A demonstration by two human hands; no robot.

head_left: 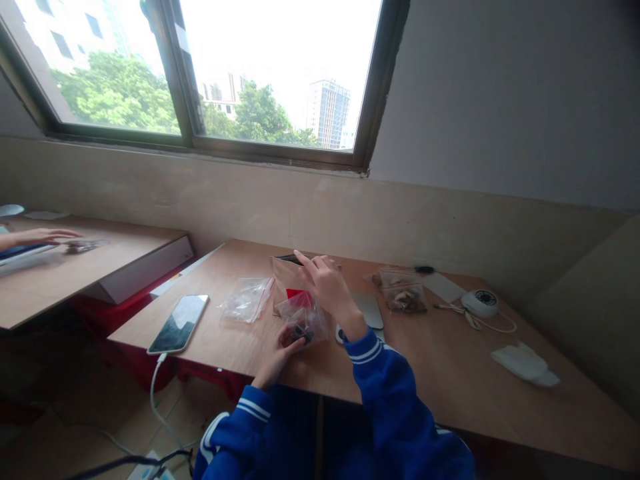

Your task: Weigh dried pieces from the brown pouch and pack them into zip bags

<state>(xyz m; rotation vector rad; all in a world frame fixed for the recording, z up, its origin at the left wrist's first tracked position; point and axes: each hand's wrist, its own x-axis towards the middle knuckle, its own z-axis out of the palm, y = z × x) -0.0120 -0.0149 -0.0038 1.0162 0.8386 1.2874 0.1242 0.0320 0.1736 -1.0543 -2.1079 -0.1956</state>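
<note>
My left hand (281,350) is closed on the lower part of a clear plastic bag (315,319) with small dark pieces inside, near the table's front edge. Above it, my right hand (325,283) reaches over a brown paper bag (285,272) whose dark mouth gapes at the top. The right index finger is stretched out and the other fingers are partly bent; nothing shows in them. A red patch (295,293) shows behind the clear bag. Left of the paper bag lies a flat clear zip bag (247,300).
Left on the table (430,360) lies a phone (180,323) with a white cable. A small silver scale-like device (369,310), filled zip bags (401,293), a white dome camera (480,303) and a crumpled tissue (525,363) lie right. Another person's hand (47,235) is at the neighbouring table.
</note>
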